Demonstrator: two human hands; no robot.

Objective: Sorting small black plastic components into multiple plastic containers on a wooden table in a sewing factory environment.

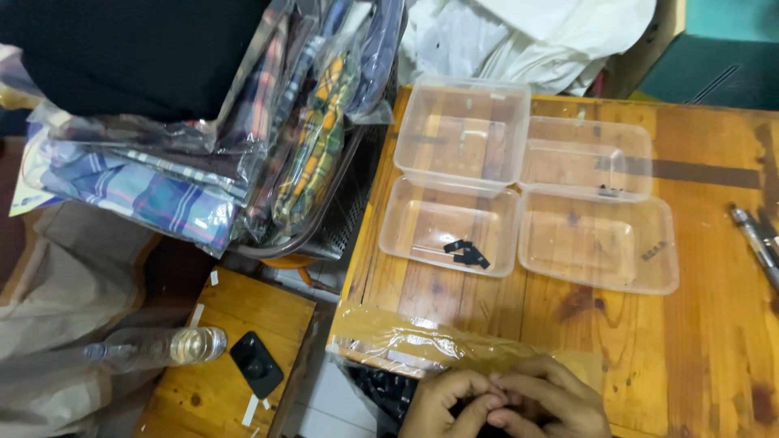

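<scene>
Head view: left hand [442, 403] and right hand [552, 405] pressing together, pinching small dark piece over counter [714, 341] edge; 4 clear trays [462, 130] sitting ahead within reach, 1 holding black tabs [468, 253].

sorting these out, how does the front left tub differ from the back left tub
The front left tub holds a few small black pieces; the back left tub looks empty. The front left tub sits low and shallow, while the back left tub stands taller and overlaps the front one's rim. Both are clear, lidless, rectangular plastic tubs on the wooden table.
</scene>
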